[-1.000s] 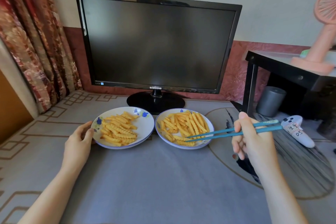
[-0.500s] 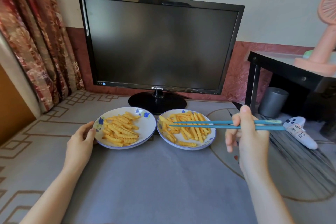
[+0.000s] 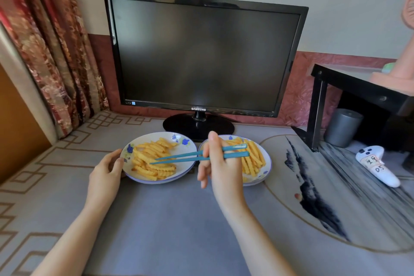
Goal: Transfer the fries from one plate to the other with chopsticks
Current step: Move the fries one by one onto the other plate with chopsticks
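Note:
Two white plates with blue flowers sit side by side before the monitor. The left plate (image 3: 182, 141) holds a heap of crinkle-cut fries (image 3: 150, 159). The right plate (image 3: 267, 164) also holds fries (image 3: 254, 157), partly hidden behind my right hand (image 3: 220, 163). That hand grips a pair of teal chopsticks (image 3: 179, 158), whose tips reach left over the left plate's fries; I cannot tell whether a fry is pinched between them. My left hand (image 3: 105, 172) holds the left plate's near-left rim with thumb and fingers.
A black Samsung monitor (image 3: 201, 56) stands just behind the plates on its round base (image 3: 198, 125). At the right are a black side table (image 3: 358, 87), a grey cup (image 3: 342, 126) and a white controller (image 3: 378, 164). A curtain (image 3: 44, 40) hangs at the left.
My right hand has swung left from beside the right plate; the chopstick tips went from the right plate's fries across to the left plate. My left hand has kept its place.

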Tool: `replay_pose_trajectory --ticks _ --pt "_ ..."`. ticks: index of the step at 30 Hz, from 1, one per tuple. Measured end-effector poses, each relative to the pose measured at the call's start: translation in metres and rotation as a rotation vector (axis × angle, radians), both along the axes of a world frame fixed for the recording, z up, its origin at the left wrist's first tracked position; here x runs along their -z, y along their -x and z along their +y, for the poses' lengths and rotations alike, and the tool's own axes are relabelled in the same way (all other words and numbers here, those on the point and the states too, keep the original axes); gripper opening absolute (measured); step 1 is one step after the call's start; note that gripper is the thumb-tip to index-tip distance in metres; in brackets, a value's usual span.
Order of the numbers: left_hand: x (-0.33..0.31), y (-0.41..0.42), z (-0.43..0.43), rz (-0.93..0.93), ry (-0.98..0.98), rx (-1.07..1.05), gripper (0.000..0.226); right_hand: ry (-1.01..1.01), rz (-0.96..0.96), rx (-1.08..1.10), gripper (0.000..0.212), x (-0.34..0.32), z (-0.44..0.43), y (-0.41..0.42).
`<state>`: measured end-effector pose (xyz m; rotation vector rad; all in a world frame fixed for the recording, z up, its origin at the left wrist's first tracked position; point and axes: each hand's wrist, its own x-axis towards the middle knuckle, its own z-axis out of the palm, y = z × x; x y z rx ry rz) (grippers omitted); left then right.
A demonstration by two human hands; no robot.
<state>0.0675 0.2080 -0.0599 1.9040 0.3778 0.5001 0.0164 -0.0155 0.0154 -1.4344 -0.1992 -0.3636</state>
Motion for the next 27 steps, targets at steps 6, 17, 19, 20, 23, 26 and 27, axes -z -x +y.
replay_pose_trajectory --ticks 6,17,19,20,23,26,27 --pt "-0.002 0.000 -0.002 -0.014 0.003 -0.001 0.032 0.079 -0.018 -0.078 0.040 0.007 0.007 0.003" --pt "-0.001 0.001 0.001 0.005 -0.009 0.014 0.032 0.048 -0.054 0.086 0.040 -0.015 -0.053 0.014" --pt "-0.003 0.002 0.000 0.005 -0.005 0.012 0.032 0.055 -0.045 0.145 0.039 -0.016 -0.074 0.013" --pt "-0.003 0.002 -0.001 0.006 -0.004 0.009 0.032 0.058 -0.041 0.166 0.039 -0.017 -0.084 0.014" --pt "-0.003 0.003 -0.002 -0.001 -0.004 0.010 0.032 0.090 -0.021 0.212 0.039 -0.021 -0.110 0.019" --pt "-0.003 0.002 -0.001 -0.008 -0.008 0.007 0.033 0.131 -0.013 0.246 0.039 -0.024 -0.130 0.026" --pt "-0.003 0.002 -0.002 -0.009 -0.009 0.008 0.032 0.148 -0.011 0.256 0.039 -0.025 -0.135 0.028"
